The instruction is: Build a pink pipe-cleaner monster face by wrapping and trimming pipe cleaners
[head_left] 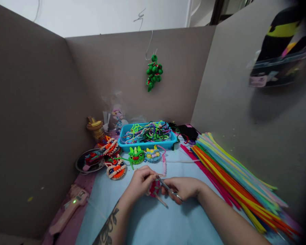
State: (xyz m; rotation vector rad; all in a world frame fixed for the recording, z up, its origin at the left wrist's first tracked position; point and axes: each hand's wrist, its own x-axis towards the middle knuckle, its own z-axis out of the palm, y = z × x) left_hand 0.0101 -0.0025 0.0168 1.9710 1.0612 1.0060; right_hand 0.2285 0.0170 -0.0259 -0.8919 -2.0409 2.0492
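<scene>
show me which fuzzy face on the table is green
The only green face is in front of the blue tray, just left of the blue face; the orange-and-cream faces are further left.

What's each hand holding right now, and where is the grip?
The right hand holds the scissors by the handle end. The left hand holds the pink fuzzy piece at its left side; exact fingertip contact is hidden.

In front of the blue tray [148, 146]: your left hand [142, 180] partly hides the pink piece [152, 191]; your right hand [185, 189], the scissors [168, 189]. Above right of tray: wall bin [277, 69] blurred, label [258, 81] unreadable. Your forearms [123, 206]: cut off below.
</scene>
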